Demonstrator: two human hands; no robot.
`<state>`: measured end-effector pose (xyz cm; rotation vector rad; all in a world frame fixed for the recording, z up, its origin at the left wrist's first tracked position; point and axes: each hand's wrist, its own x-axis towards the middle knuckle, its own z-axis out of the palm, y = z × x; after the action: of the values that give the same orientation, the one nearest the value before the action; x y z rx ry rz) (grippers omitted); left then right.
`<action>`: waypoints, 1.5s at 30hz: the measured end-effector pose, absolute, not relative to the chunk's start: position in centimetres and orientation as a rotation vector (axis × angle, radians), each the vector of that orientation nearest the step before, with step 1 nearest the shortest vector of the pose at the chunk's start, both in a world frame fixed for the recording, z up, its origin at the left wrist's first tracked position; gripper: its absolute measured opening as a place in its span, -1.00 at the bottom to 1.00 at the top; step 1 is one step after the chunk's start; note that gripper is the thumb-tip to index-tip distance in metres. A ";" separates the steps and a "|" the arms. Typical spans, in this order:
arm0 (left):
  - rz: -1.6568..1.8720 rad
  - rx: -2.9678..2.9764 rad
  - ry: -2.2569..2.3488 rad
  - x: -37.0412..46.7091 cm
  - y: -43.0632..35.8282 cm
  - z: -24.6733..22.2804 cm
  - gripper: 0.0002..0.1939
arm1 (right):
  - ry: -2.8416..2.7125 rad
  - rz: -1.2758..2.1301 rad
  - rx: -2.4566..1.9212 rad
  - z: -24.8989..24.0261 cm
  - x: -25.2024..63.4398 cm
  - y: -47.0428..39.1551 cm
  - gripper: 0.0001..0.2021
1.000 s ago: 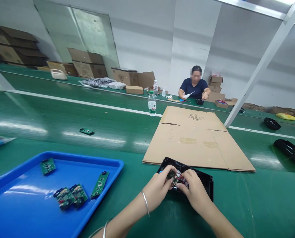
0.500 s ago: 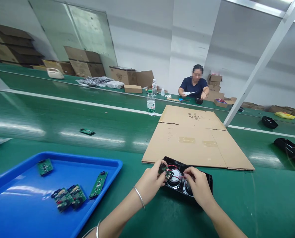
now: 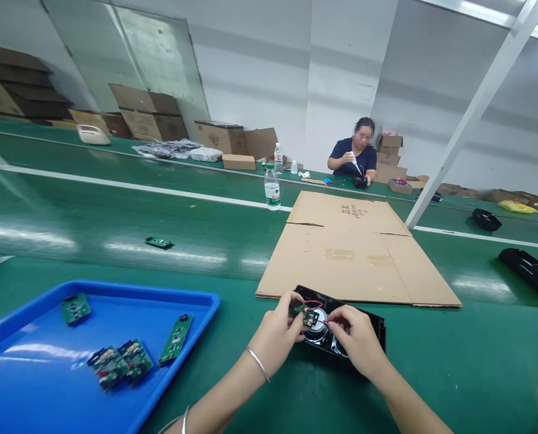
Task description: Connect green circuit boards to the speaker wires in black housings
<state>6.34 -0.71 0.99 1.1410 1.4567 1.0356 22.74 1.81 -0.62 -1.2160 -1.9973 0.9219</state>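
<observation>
A black speaker housing (image 3: 363, 314) with two round speakers lies tilted on the green table. Over its left end, my left hand (image 3: 280, 328) grips a small green circuit board (image 3: 309, 316) between thumb and fingers. A red wire (image 3: 314, 303) loops from the board above the left speaker (image 3: 316, 330). My right hand (image 3: 353, 337) is over the housing's middle, thumb and index finger pinched on a thin wire (image 3: 324, 322) close to the board. The right speaker is partly hidden under my right hand.
At the left a blue tray (image 3: 142, 289) holds several green boards. A flat cardboard sheet (image 3: 354, 277) lies beyond the housing. Another board (image 3: 159, 243) and a water bottle (image 3: 272, 190) stand farther back. Across the table a person (image 3: 353, 158) works on a dark part.
My right hand has moved slightly left, closer to the board in my left hand. The person across has raised a white tool over the dark part. The view has shifted slightly.
</observation>
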 end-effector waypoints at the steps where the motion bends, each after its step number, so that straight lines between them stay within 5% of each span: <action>1: 1.047 1.131 1.443 6.6 -0.8 0.8 -0.77 | -2.033 0.888 -1.189 -0.6 22.6 1.7 -0.91; 9: 1.136 1.149 1.380 7.9 -1.2 -0.2 -0.80 | -2.223 0.339 -1.021 -1.7 22.4 1.1 -0.80; 16: 1.129 1.256 1.402 8.0 -1.5 -0.1 -0.81 | -2.263 0.205 -1.026 -2.3 22.2 1.2 -0.80; 30: 1.029 1.661 1.375 7.9 -1.9 -0.3 -0.78 | -2.083 0.652 -1.156 -1.3 22.5 1.5 -0.83; 45: 0.953 1.731 1.171 6.5 -1.3 0.5 -0.84 | -2.171 0.537 -1.216 -2.1 22.6 1.4 -0.83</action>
<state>6.45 -1.29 0.55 1.7312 1.1711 0.9527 22.60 1.35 -2.06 -1.2158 -2.1714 0.5374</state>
